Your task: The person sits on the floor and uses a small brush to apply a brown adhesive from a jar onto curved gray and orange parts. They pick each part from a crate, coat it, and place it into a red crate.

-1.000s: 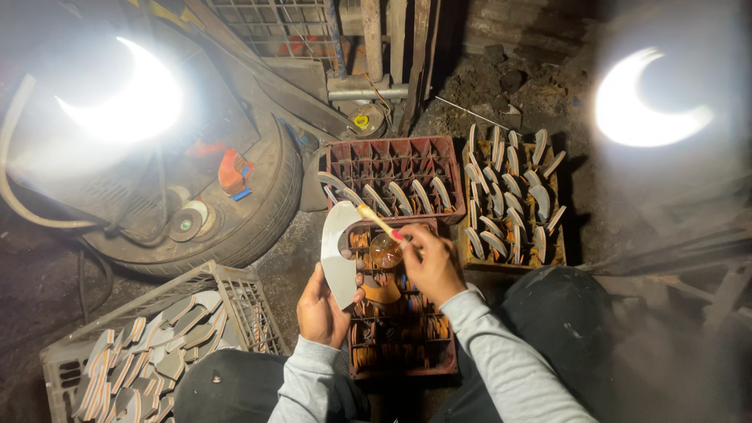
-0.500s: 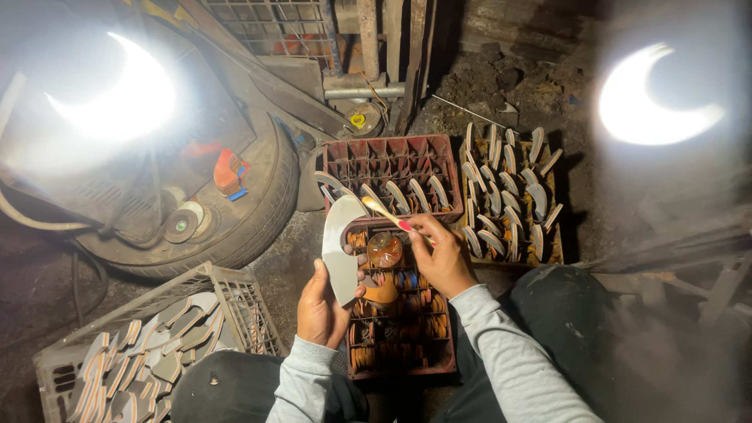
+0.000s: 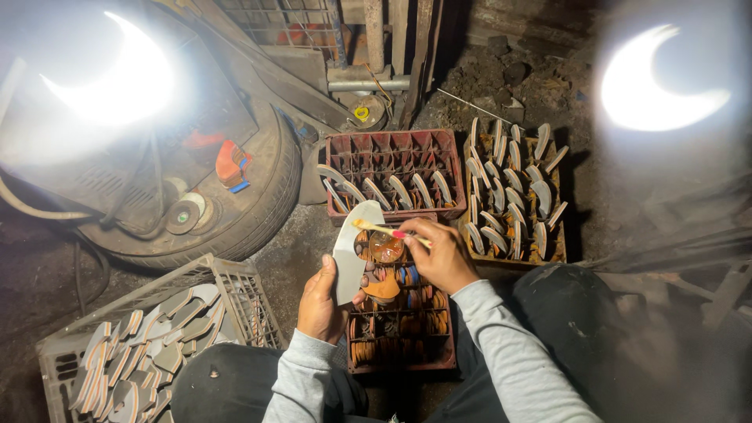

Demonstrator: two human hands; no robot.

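My left hand (image 3: 323, 301) holds a pale grey sole-shaped piece (image 3: 349, 252) upright by its lower edge. My right hand (image 3: 440, 254) grips a thin brush (image 3: 382, 229) whose bristle end touches the upper part of the piece. Just under the brush sits a small round jar of amber glue (image 3: 385, 247), resting on a red crate (image 3: 403, 335) between my knees. Both arms wear grey sleeves.
A red crate (image 3: 398, 149) ahead holds a row of similar pieces; a yellow-brown crate (image 3: 558, 249) to its right is full of them. A grey crate (image 3: 235, 290) at lower left holds several more. A tyre (image 3: 266, 196) lies at left. Two bright lamp glares wash out the upper corners.
The brush has swung from pointing up-left to lying nearly level across the top of the piece. My left hand has kept the piece in about the same place.
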